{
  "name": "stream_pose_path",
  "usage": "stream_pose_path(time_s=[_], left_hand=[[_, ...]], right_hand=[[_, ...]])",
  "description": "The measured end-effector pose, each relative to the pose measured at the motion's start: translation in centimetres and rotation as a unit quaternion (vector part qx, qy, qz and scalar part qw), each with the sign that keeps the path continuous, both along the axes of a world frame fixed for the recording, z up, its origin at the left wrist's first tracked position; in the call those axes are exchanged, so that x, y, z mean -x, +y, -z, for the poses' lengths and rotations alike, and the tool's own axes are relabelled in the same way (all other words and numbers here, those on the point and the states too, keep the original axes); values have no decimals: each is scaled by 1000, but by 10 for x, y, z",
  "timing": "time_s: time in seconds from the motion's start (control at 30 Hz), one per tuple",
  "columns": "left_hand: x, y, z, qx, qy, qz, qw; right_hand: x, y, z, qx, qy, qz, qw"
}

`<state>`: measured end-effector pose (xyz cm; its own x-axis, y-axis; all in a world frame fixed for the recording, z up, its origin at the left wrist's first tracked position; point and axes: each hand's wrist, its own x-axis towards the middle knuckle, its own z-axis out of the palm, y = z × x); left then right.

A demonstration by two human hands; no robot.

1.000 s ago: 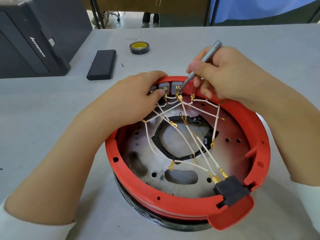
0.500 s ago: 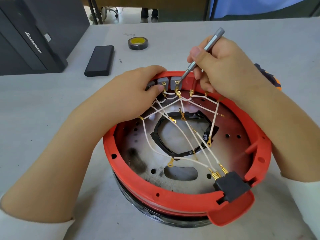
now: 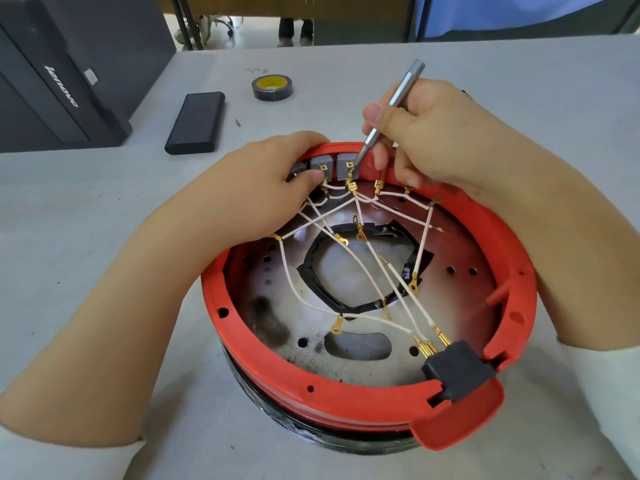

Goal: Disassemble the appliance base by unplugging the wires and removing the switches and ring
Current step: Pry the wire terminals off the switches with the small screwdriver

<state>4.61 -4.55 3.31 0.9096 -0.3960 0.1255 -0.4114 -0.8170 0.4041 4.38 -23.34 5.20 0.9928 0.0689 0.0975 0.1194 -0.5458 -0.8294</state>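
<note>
Your right hand pinching a slim grey metal screwdriver, tip at the grey switch blocks on the round red plastic appliance base mid-tabletop, your left hand gripping its far rim, thumb pressing a switch, white wires crossing inside.

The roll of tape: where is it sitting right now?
In the head view, the roll of tape lies flat on the table at the far side, right of the black case.

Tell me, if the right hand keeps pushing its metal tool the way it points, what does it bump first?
Probably the gold terminal on the grey switch; the screwdriver in the right hand already points there.
</note>
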Motion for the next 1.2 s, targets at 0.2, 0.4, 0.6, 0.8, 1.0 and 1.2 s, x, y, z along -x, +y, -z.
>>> stream_pose_path(time_s=[0.2,0.4,0.6,0.8,1.0,1.2], left_hand=[[0,0,0,6,-1,2,1000],[1,0,0,0,5,-2,1000],[1,1,0,0,5,-1,1000],[1,1,0,-3,-3,4,1000],[2,0,-1,2,-10,6,1000],[2,0,0,6,-9,12,1000]], right_hand=[[7,-1,9,33,-80,-5,996],[6,-2,10,-6,-75,2,997],[11,-1,6,-89,-78,-16,993],[19,5,5,120,-128,-34,984],[24,7,1,234,-172,-74,954],[25,8,1,318,-220,-91,918]])
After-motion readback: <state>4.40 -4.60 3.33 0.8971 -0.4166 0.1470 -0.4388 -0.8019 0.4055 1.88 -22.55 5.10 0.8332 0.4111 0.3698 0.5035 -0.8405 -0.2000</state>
